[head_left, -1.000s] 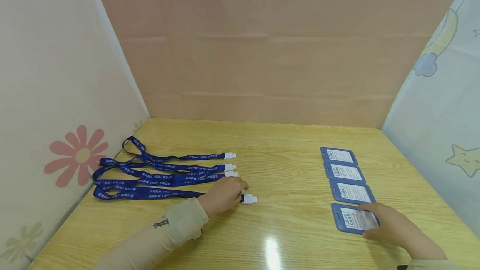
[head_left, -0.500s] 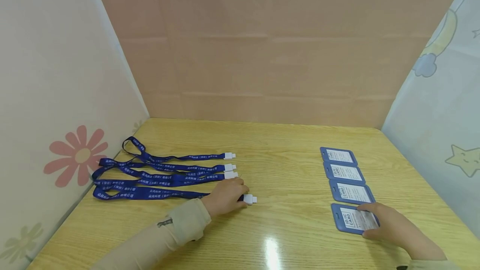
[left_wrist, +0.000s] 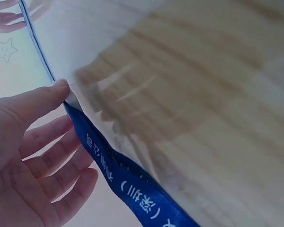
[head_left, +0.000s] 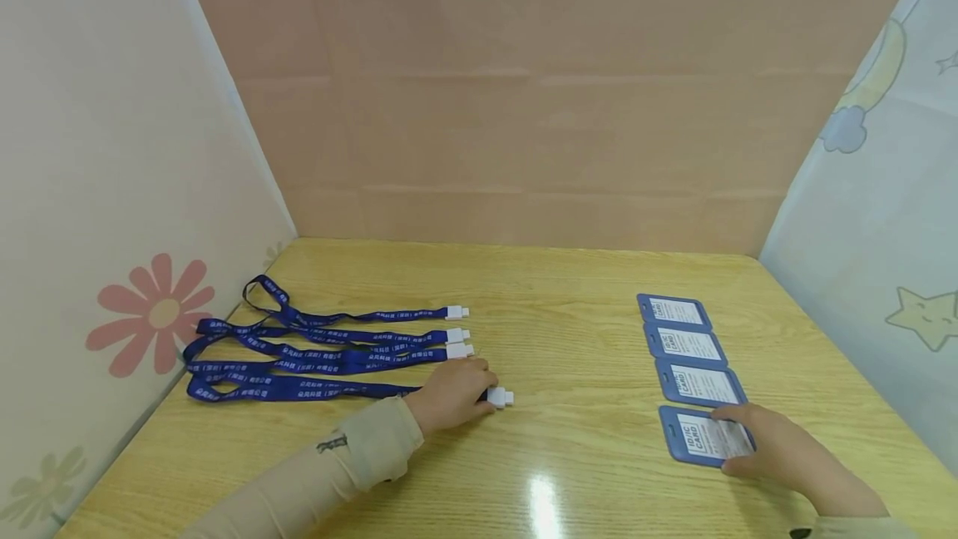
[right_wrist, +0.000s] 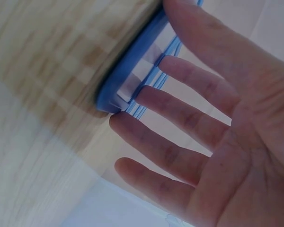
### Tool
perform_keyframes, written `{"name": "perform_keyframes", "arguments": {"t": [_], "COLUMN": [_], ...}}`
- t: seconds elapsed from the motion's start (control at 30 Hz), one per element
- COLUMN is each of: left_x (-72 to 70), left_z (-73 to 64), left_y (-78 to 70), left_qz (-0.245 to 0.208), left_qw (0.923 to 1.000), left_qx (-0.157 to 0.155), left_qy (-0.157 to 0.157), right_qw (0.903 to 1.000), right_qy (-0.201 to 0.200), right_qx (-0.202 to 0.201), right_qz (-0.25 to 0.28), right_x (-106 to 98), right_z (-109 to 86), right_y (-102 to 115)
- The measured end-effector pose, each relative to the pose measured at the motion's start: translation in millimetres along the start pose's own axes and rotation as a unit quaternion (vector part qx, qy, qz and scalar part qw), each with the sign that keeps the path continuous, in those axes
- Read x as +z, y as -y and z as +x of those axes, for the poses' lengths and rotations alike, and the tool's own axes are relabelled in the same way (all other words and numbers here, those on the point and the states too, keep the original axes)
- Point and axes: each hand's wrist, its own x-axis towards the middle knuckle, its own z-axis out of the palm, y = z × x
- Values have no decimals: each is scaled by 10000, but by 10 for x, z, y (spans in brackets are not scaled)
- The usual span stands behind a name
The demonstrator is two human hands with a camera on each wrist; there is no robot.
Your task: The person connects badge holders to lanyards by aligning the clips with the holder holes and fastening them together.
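My left hand (head_left: 452,396) pinches the nearest lanyard (head_left: 322,390) just behind its white plastic end clip (head_left: 500,398). In the left wrist view the thumb lies on the blue strap's (left_wrist: 132,179) clip end, with the fingers behind it. To the right, my right hand (head_left: 786,449) holds the nearest ID card holder (head_left: 688,437) by its long edges, near its right end. Seen from the right wrist, the fingertips meet the blue rim of that card holder (right_wrist: 128,78) and the thumb is on the opposite side. The holder's right end is hidden under the hand.
Three more blue lanyards (head_left: 404,353) lie behind the held one, their loops overlapping at left and white clips pointing right. Three card holders (head_left: 703,382) form a column beyond the held one. The wooden table (head_left: 569,331) is bounded by a back panel (head_left: 539,123) and side panels.
My left hand has shifted slightly right along the strap and closed at the clip, uncovering the neighbouring lanyard's clip. The right hand stays on the card holder.
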Motion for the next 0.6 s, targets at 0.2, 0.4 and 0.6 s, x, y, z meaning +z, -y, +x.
{"name": "perform_keyframes", "arguments": {"t": [0.2, 0.4, 0.6], "left_x": [-33, -43, -69], "left_z": [10, 39, 72], "left_y": [-24, -59, -118], "left_qz": [-120, -264, -195], "left_qw": [9999, 9996, 9997], "left_qx": [43, 61, 86], "left_qy": [-75, -94, -102], "right_qw": [10000, 10000, 10000], "right_qy": [-47, -7, 33], "right_qx": [-9, 14, 71], "right_qz": [-5, 0, -24], "right_x": [-4, -3, -1], "right_z": [-6, -8, -10], "right_y": [6, 14, 21]}}
